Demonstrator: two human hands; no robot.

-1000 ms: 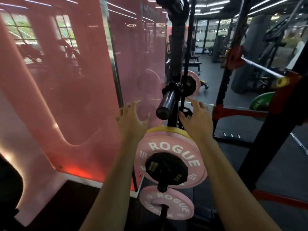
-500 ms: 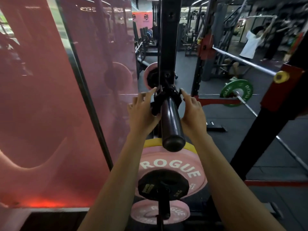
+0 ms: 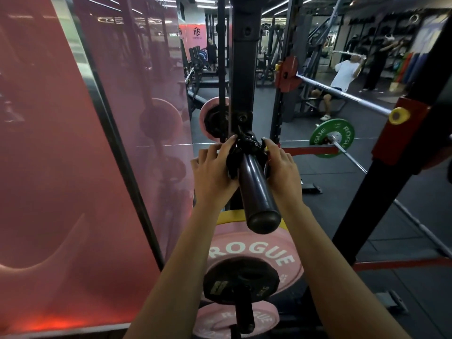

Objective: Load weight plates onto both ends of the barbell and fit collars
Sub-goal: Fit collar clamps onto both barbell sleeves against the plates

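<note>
— Both hands are up at the bar, then?

— Yes. The left hand (image 3: 215, 172) and the right hand (image 3: 281, 167) sit on either side of the black collar (image 3: 244, 148), which is on the barbell sleeve (image 3: 256, 192) close to the black rack upright (image 3: 244, 69). The fingers of each hand curl round the collar, fingertips over its top, thumbs lower against its sides.

— And the sleeve itself?

— It points toward the camera, its rounded end bare, with no plate between the collar and that end.

— Where are the plates?

— Below the sleeve end, a large pink plate (image 3: 256, 250) with white lettering hangs on a storage peg of the rack, a yellow plate (image 3: 230, 216) behind it and a small black plate (image 3: 241, 280) in front. A smaller pink plate (image 3: 234, 321) sits on a lower peg. Another pink plate (image 3: 208, 116) shows behind the upright, left of it.

— Anything further off?

— A green plate (image 3: 331, 138) on a second bar near the right edge of the rack, and a red wall panel (image 3: 61, 167) to the left.
</note>
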